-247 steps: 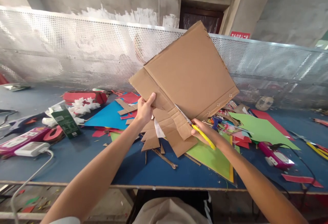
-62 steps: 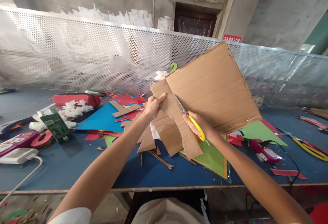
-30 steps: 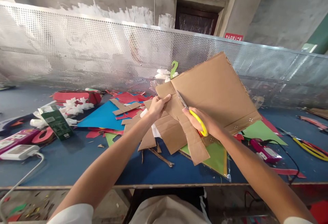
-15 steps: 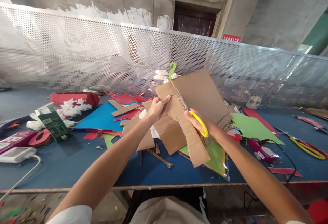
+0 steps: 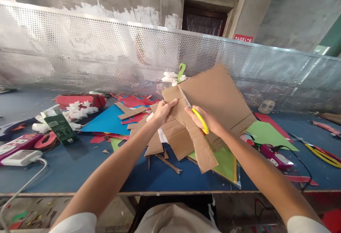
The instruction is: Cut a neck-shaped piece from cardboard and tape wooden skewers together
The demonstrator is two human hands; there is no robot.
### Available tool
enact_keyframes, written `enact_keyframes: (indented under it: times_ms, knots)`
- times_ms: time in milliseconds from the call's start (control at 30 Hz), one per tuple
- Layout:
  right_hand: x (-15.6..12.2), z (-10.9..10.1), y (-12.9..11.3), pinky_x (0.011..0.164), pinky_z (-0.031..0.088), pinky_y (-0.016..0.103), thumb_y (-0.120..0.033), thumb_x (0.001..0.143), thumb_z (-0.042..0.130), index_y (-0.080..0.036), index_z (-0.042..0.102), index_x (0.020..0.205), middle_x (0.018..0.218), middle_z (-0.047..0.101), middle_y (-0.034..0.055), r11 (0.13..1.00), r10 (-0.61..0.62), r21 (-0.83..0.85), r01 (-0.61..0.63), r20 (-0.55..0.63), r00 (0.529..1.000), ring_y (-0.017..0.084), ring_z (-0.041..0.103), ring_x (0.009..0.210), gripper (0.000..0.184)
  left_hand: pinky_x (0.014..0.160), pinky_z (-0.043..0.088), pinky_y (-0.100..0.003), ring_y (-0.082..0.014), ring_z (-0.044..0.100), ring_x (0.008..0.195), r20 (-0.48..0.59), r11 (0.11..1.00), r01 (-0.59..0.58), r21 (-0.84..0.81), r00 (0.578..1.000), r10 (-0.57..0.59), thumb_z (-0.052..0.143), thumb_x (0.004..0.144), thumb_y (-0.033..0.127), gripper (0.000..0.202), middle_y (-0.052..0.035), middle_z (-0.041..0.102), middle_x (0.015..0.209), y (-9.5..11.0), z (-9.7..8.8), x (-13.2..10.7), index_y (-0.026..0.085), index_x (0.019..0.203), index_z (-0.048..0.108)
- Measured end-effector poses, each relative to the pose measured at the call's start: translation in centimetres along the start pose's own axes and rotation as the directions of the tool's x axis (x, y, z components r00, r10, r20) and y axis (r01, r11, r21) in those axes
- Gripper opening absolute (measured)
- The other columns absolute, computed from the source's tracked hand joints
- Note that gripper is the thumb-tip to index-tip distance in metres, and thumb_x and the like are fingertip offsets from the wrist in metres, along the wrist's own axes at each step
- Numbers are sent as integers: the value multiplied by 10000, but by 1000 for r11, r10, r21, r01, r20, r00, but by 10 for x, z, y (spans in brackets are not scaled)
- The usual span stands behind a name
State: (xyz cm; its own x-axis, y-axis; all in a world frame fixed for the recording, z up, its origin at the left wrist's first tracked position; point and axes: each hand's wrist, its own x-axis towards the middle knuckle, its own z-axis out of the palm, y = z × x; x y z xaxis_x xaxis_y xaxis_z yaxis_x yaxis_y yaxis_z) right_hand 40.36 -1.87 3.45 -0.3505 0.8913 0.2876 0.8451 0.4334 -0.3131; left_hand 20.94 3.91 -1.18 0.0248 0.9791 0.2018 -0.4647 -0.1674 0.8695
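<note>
A large brown cardboard sheet (image 5: 213, 90) is tilted up above the table, cut partway along its left side. My left hand (image 5: 163, 112) pinches the strip of cardboard (image 5: 204, 153) left of the cut, thumb on top. In my right hand (image 5: 201, 119) is a pair of scissors (image 5: 199, 119) with yellow handles. Their blades lie in the cut, near the sheet's upper left edge, and look nearly closed. My right fingers are wrapped around the handles and partly hidden. Smaller cardboard pieces (image 5: 177, 138) lie beneath the strip.
Blue paper (image 5: 106, 119) and red scraps lie left of centre. Farther left stand a green box (image 5: 60, 126) and a white adapter (image 5: 22, 157). On the right are green paper (image 5: 271, 135), a purple power strip (image 5: 277, 156) and other yellow-handled scissors (image 5: 323, 154). A perforated metal screen (image 5: 93, 55) borders the back.
The scissors and my right hand have moved up and left along the cut. The big cardboard part has swung up and to the right. My left hand keeps its grip.
</note>
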Motion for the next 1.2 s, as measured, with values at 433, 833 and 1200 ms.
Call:
enact_keyframes:
  times_ms: [433,833,1200]
  knots:
    - [-8,5,26,610,369,278,-858,961,219,-233,385,769,714,509,7,956,-172,242,167,1,985,162,489,652,675,893,637,-451,-319,772,941,41,998,57,9,998,-57,930,662,356,396,-167,806,975,-3,7,-4,112,918,752]
    - [12,-11,1,605,356,286,-772,1024,200,-189,590,924,811,704,112,990,-31,-137,38,50,998,255,676,734,708,790,651,-363,-249,774,800,33,998,61,29,998,-62,870,747,289,309,-147,807,949,2,2,-2,95,957,752]
    - [2,4,21,613,342,282,-619,1087,273,-202,650,997,903,771,125,978,66,-197,-71,-35,997,267,724,815,569,772,635,-343,-249,770,815,55,996,68,52,996,-71,905,703,347,403,-135,808,941,-13,-1,0,104,979,742]
